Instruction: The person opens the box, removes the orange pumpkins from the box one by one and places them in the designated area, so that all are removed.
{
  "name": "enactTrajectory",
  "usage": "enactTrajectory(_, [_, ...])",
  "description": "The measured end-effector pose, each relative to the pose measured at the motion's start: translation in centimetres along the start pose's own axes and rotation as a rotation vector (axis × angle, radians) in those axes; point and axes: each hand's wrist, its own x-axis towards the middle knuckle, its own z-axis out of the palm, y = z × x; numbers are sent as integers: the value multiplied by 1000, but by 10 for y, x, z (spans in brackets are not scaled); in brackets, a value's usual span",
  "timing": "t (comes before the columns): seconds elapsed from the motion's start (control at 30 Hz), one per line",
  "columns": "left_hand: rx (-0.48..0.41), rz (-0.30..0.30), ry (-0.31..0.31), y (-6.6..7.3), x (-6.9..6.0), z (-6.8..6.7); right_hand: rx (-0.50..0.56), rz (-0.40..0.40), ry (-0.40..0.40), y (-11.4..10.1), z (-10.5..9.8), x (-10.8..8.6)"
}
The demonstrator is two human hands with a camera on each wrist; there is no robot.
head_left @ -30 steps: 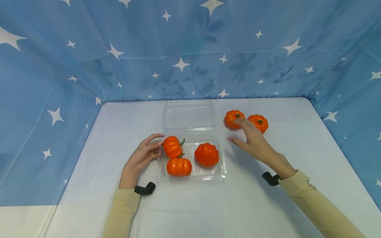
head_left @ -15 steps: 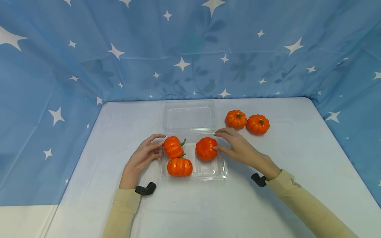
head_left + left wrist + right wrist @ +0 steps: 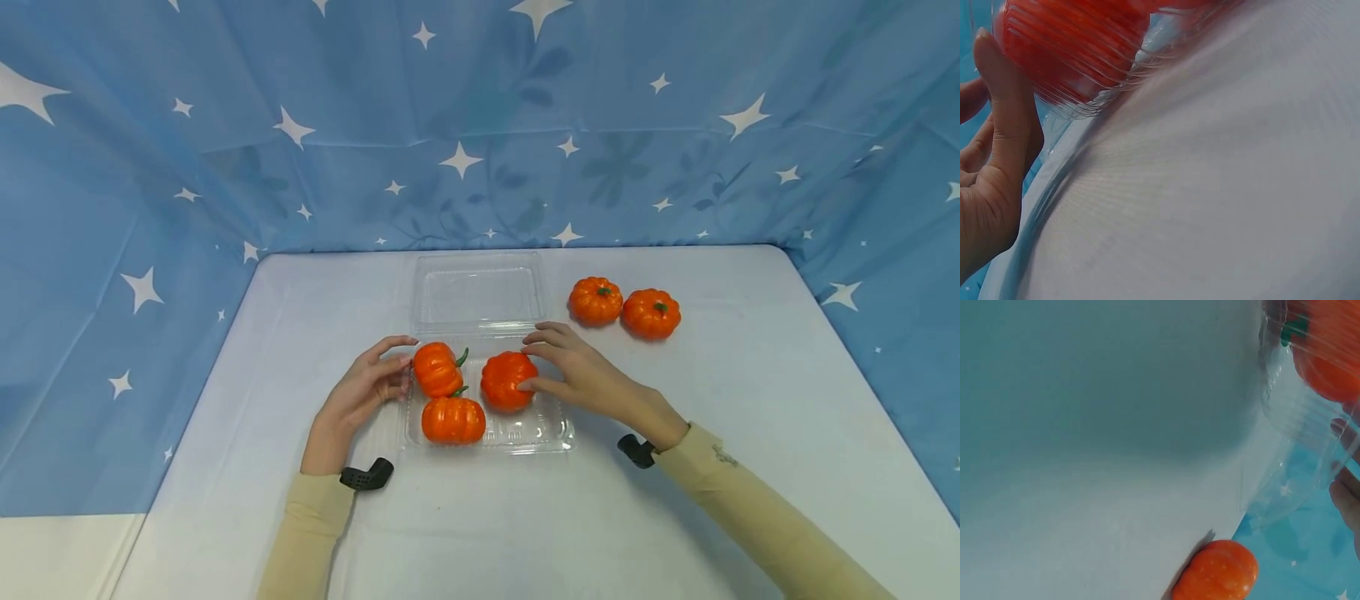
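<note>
A clear plastic clamshell box [image 3: 525,433] lies unfolded, its lid [image 3: 480,292] flat at the back. Inside the tray are three small orange pumpkins. Two sit at the left, an upper pumpkin [image 3: 437,369] and a lower pumpkin [image 3: 453,421], with green stems pointing right or up. The third pumpkin [image 3: 507,382] is held by my right hand [image 3: 588,375], thumb on its near side and fingers behind. Its green stem [image 3: 1294,330] shows through the plastic in the right wrist view. Along the tray's left side rests my left hand [image 3: 360,387], fingers loosely bent, thumb [image 3: 1004,94] near the ribbed wall.
Two more orange pumpkins, one [image 3: 596,301] beside the other [image 3: 651,314], stand on the white table [image 3: 465,533] at the back right. A blue curtain [image 3: 480,117] with white stars hangs behind and along the sides.
My right hand has come from the back-right pumpkins to the pumpkin in the tray's right part. That pumpkin has shifted left, towards the other two. My left hand has stayed put.
</note>
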Motion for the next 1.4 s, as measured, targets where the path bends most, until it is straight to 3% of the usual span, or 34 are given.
enactTrajectory(0.33, [-7, -4, -2, 2, -1, 1, -9, -66, 30, -12, 10, 10])
enactTrajectory(0.73, [7, 6, -9, 0, 0, -1, 39, -61, -150, -17, 21, 14])
enactTrajectory(1.03, [-10, 9, -15, 2, -1, 1, 99, -37, -187, -19, 25, 19])
enactTrajectory(1.17, [-30, 10, -23, 2, -1, 2, 137, -23, -177, -21, 25, 19])
enactTrajectory(1.4, [-25, 14, -15, 3, -1, 1, 215, -63, -83, -19, 26, 20])
